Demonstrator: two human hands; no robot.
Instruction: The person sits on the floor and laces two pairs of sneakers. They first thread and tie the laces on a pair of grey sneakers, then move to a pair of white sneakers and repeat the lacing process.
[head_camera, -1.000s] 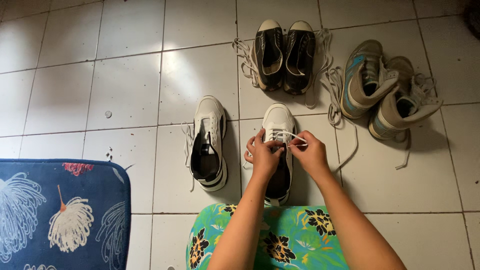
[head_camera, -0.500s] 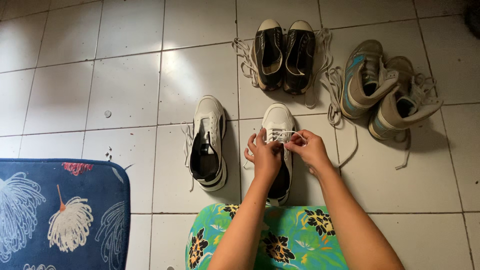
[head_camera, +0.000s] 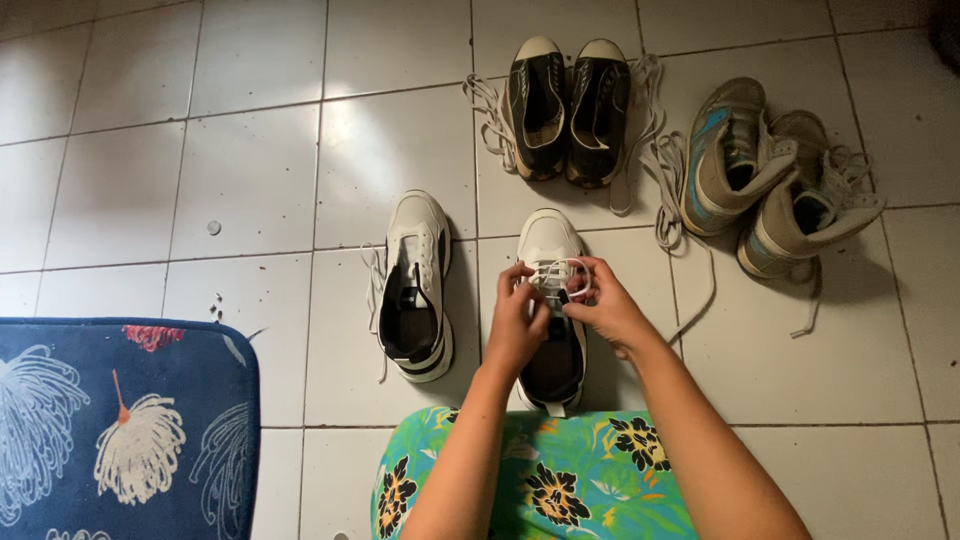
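My floral lap (head_camera: 560, 480) is nearest. Just beyond it, on the floor (head_camera: 250, 180), stands the white shoe (head_camera: 549, 300), toe away so its laces face me. My left hand (head_camera: 517, 320) and right hand (head_camera: 600, 305) each pinch its lace (head_camera: 560, 270) in a narrow grip. Its mate (head_camera: 415, 285) sits left; two more pairs (head_camera: 568, 110) lie farther off.

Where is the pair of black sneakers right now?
In the head view, the black sneakers stand top centre on the tiled floor, beyond the white shoe under both hands, left of the grey high-tops.
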